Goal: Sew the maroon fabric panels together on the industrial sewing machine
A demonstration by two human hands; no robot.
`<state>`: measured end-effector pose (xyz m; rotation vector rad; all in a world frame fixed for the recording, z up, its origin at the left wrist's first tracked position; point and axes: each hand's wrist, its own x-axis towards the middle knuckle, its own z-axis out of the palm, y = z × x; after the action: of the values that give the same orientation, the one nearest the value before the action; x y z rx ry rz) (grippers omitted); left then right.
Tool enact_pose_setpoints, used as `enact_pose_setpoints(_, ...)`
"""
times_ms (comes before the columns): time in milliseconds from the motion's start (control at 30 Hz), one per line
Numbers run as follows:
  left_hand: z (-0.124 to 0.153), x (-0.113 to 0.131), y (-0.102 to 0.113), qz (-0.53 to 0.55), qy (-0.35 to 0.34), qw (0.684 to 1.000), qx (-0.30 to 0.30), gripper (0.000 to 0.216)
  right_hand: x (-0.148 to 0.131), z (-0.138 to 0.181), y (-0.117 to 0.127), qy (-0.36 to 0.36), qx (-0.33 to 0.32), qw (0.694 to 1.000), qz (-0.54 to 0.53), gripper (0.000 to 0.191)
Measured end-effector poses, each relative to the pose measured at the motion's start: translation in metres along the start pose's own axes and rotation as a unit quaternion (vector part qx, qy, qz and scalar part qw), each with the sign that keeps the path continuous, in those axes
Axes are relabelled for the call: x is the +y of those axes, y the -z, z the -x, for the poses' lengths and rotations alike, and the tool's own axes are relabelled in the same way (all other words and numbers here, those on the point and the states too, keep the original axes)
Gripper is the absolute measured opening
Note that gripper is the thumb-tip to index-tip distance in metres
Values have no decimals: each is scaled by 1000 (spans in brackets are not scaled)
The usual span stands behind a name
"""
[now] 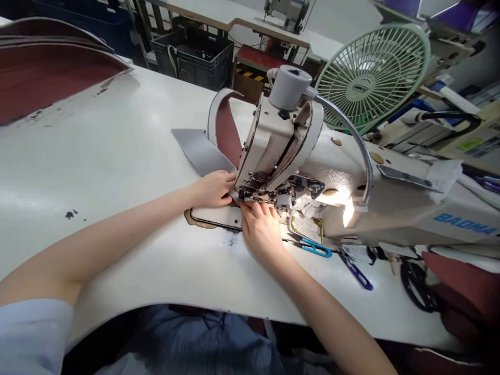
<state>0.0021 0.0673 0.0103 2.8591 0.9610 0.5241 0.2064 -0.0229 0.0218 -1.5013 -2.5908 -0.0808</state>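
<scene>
A sewing machine head (269, 140) stands over the table, its needle area hidden behind presser parts and fingers. A leather-like panel, grey (201, 148) on one face and maroon (227, 127) on the other, curls up behind the machine and runs in under its foot. My left hand (214, 188) holds the panel's near edge left of the foot, fingers bent over it and thumb lower down. Just right of the foot, my right hand (261, 226) lies flat with fingers stretched toward the needle area. Whether material lies under those fingertips is hidden.
Close to my right hand are a small tin (307, 227), blue thread snips (316, 248) and purple snips (359, 273). Black-handled scissors (417, 286) lie farther right. A lit lamp (349, 212) and a green fan (371, 78) stand beyond. Maroon panels (50, 78) are stacked at left.
</scene>
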Motion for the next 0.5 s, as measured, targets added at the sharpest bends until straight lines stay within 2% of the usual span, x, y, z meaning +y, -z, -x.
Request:
enact_pose_setpoints(167, 2, 5, 2, -6, 15, 1000, -7, 19, -1, 2, 0, 5, 0, 1000, -3, 40)
enact_pose_setpoints(300, 5, 10, 2, -17, 12, 1000, -21, 26, -1, 5, -1, 11, 16, 1000, -12, 37)
enact_pose_setpoints(400, 15, 10, 7, -48, 14, 999, -9, 31, 0, 6, -1, 9, 9, 1000, -11, 38)
enact_pose_setpoints(467, 26, 6, 16, -86, 52, 995, 14, 32, 1, 5, -1, 7, 1, 1000, -11, 39)
enact_pose_setpoints(500, 32, 4, 22, -102, 96, 990, 30, 33, 1, 5, -1, 6, -1, 1000, -13, 39)
